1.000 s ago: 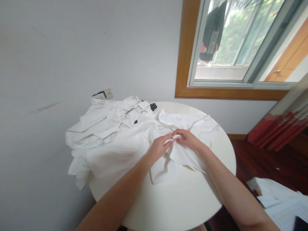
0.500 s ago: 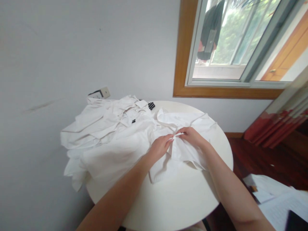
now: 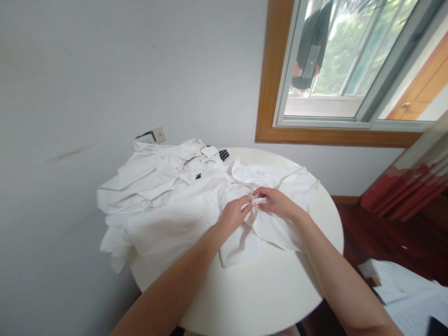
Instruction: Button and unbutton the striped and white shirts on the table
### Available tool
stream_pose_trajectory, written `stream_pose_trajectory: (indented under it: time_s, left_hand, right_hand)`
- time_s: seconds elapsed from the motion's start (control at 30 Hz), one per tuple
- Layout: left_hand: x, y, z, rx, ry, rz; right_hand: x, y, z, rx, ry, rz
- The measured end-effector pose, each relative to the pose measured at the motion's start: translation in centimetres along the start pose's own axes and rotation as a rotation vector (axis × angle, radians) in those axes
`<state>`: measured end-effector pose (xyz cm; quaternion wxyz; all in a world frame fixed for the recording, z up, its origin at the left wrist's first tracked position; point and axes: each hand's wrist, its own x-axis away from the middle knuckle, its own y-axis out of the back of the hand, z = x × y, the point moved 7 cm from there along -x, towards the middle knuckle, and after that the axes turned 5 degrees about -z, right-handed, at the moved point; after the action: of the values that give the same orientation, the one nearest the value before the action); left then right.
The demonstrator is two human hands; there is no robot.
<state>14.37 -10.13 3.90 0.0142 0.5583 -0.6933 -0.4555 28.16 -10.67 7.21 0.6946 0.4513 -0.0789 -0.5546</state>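
A white shirt lies spread and rumpled on the round white table. My left hand pinches a narrow folded edge of it between thumb and fingers. Just to the right, my right hand grips the same edge, its fingertips close to those of the left. What lies between the fingertips is too small to make out clearly. To the left, a heap of white garments reaches over the table's edge and touches the cloth under my hands.
A black-and-white striped piece shows at the back of the heap. On the wall is a socket. A wood-framed window and a red-and-cream curtain are on the right. Papers lie at lower right.
My right fingers have shifted slightly on the folded edge, and the cloth below them has changed its folds. The whole view has swung a little left.
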Motion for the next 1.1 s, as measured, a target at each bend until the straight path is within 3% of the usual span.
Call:
stream_pose_trajectory:
  time_s: [0.23, 0.4, 0.63, 0.9, 1.1]
  left_hand:
    - [-0.6, 0.1, 1.1, 0.271, 0.089, 0.005]
    - [-0.5, 0.4, 1.0, 0.173, 0.088, 0.027]
    - [-0.3, 0.1, 1.1, 0.051, 0.044, 0.078]
    - [-0.6, 0.9, 1.3, 0.245, 0.167, 0.058]
    - [-0.9, 2.2, 0.5, 0.268, 0.159, -0.079]
  right_hand:
    - [-0.3, -0.6, 2.7, 0.143, 0.195, -0.044]
    - [-0.3, -1.4, 3.1, 0.209, 0.257, -0.03]
    - [-0.4, -1.6, 3.1, 0.253, 0.264, -0.062]
    - [-0.7, -0.8, 2.5, 0.055, 0.239, -0.173]
    - [-1.4, -0.4, 1.6, -0.03, 0.191, -0.214]
